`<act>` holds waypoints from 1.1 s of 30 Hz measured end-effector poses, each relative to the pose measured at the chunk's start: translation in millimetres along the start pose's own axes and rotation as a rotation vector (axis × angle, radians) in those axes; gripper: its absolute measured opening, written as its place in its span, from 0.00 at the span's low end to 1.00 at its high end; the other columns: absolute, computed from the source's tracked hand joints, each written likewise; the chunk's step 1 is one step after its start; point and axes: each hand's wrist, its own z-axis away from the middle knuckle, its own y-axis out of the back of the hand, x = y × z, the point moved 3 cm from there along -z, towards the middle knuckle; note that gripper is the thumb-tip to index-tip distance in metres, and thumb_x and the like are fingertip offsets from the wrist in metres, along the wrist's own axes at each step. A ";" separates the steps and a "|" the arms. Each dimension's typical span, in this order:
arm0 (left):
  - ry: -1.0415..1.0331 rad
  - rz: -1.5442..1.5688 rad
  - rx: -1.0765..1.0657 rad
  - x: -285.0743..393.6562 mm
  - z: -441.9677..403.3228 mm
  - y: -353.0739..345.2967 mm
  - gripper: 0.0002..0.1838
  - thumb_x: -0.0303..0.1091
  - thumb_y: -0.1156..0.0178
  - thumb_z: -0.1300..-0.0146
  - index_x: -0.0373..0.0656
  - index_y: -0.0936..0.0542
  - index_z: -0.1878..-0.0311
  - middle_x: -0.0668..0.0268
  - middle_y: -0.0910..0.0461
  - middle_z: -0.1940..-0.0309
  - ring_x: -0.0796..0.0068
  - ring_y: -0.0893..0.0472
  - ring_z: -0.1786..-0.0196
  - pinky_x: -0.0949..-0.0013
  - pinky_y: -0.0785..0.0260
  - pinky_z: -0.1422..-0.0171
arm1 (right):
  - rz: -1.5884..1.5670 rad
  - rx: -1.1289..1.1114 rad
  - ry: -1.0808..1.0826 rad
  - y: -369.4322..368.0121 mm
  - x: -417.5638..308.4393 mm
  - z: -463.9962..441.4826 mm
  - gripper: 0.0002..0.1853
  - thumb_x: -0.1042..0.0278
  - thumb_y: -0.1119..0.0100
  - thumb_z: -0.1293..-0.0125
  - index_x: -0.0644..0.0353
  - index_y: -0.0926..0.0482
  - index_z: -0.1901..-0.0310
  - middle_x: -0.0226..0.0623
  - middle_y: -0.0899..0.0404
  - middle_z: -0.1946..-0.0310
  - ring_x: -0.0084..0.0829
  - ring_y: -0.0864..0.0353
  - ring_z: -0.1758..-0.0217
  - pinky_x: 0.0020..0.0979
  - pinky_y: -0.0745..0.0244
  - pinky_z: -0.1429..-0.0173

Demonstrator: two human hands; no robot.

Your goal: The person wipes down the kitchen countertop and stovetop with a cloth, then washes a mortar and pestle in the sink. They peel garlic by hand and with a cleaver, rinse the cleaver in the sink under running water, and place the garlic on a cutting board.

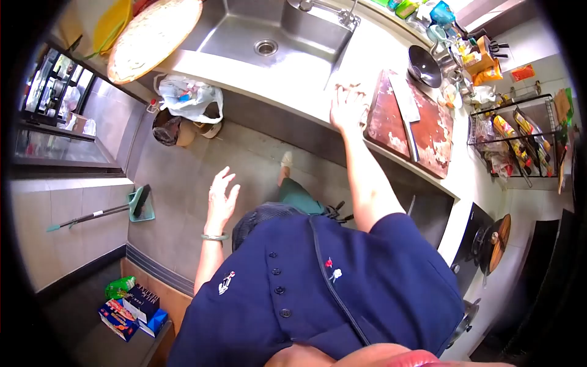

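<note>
My right hand (349, 107) rests on the white countertop (293, 92) between the sink and the cutting board, fingers stretched out and nothing in them. Just right of it lies a worn reddish-brown cutting board (391, 122) with a kitchen knife (405, 103) on top, its dark handle toward me. My left hand (221, 194) hangs in the air over the floor, fingers apart, holding nothing. A bracelet (214, 237) circles that wrist. Ahead is the stainless steel sink (238, 27), its drain (265, 47) visible and a faucet (348, 18) at its far edge.
A black bowl (424, 66) stands beside the board, near bottles and a knife block (483, 56). A wire rack (513, 137) hangs at right above a stove (474, 241). Plastic bags (191, 98) hang below the counter at left. A broom and dustpan (142, 205) lean left.
</note>
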 end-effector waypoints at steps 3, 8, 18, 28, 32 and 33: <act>0.036 -0.003 -0.002 5.3 -43.0 -1.1 0.16 0.31 0.41 0.41 0.37 0.24 0.50 0.55 0.31 0.40 0.55 0.30 0.39 0.59 0.38 0.36 | 0.052 0.055 -0.052 -19.1 31.6 -81.2 0.29 0.45 0.69 0.31 0.49 0.40 0.33 0.50 0.51 0.30 0.55 0.56 0.27 0.59 0.67 0.28; 0.077 -0.071 -0.020 6.7 -122.8 -5.3 0.16 0.29 0.42 0.41 0.37 0.25 0.49 0.56 0.31 0.40 0.54 0.30 0.39 0.59 0.37 0.36 | 0.047 0.230 -0.181 -30.2 69.9 -197.9 0.30 0.46 0.63 0.34 0.55 0.37 0.36 0.51 0.45 0.33 0.54 0.52 0.30 0.60 0.61 0.32; 0.064 -0.155 -0.017 49.4 -224.0 9.2 0.18 0.23 0.43 0.44 0.35 0.25 0.48 0.52 0.33 0.39 0.52 0.30 0.39 0.59 0.37 0.37 | -0.108 0.064 -0.606 -79.0 217.5 -373.0 0.30 0.42 0.71 0.33 0.37 0.49 0.30 0.48 0.60 0.28 0.54 0.63 0.26 0.67 0.66 0.33; -0.358 -0.046 -0.219 82.2 -309.6 -22.7 0.20 0.22 0.39 0.50 0.34 0.25 0.50 0.51 0.32 0.40 0.51 0.30 0.40 0.59 0.36 0.38 | -0.256 0.338 0.189 -67.8 106.9 -306.4 0.20 0.66 0.50 0.37 0.45 0.27 0.42 0.36 0.33 0.37 0.42 0.36 0.33 0.49 0.45 0.32; -0.486 0.028 -0.270 82.4 -325.0 -16.0 0.20 0.22 0.37 0.51 0.34 0.24 0.52 0.52 0.31 0.41 0.51 0.29 0.41 0.59 0.35 0.39 | -0.386 0.196 0.171 -14.9 33.3 -155.3 0.21 0.71 0.51 0.38 0.54 0.29 0.41 0.42 0.37 0.34 0.48 0.39 0.32 0.51 0.49 0.31; -0.531 0.036 -0.286 80.5 -326.2 -10.5 0.20 0.23 0.37 0.51 0.34 0.25 0.52 0.52 0.31 0.41 0.50 0.29 0.41 0.59 0.34 0.39 | -0.389 0.158 0.121 -5.2 13.0 -112.0 0.22 0.73 0.51 0.38 0.58 0.29 0.41 0.44 0.37 0.34 0.50 0.39 0.32 0.51 0.49 0.31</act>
